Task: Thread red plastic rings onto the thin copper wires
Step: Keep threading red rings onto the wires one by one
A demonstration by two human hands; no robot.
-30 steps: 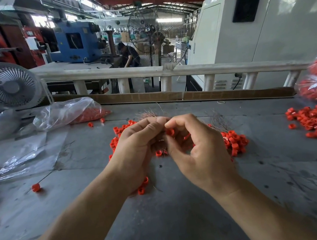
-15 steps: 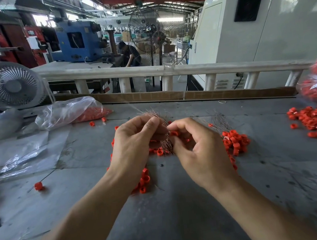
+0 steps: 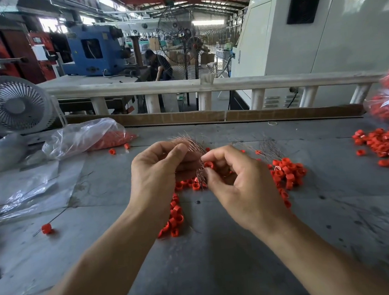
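Hands: your left hand point(image 3: 160, 172) has its fingers curled round a bundle of thin copper wires point(image 3: 194, 147); your right hand point(image 3: 240, 185) pinches a small red plastic ring point(image 3: 209, 164) between thumb and forefinger, right at the wires.
Wires: the bundle fans out above your left fist, and its lower ends hang down between both hands, over the grey worktable point(image 3: 223, 263).
Ring position: touching or just beside the wires; whether a wire tip is already through the hole, you cannot tell from this view.
Done: one red ring on a single wire point(image 3: 46, 228) lies apart on the table at your left; a few threaded ones seem to lie by the loose wires point(image 3: 258, 152) behind your right hand.
Left: most of it. Loose red rings point(image 3: 286, 170) heaped right of your hand, more under your hands point(image 3: 175, 217), a big pile point(image 3: 383, 147) far right, plus a clear plastic bag of red rings point(image 3: 88, 138) far left.
Change: compared with half a second back, your hands sit closer together, and the right thumb and forefinger have closed in on the bundle.
Change 2: a second back the bundle was mostly hidden in your fists; now it fans clear above the left hand.
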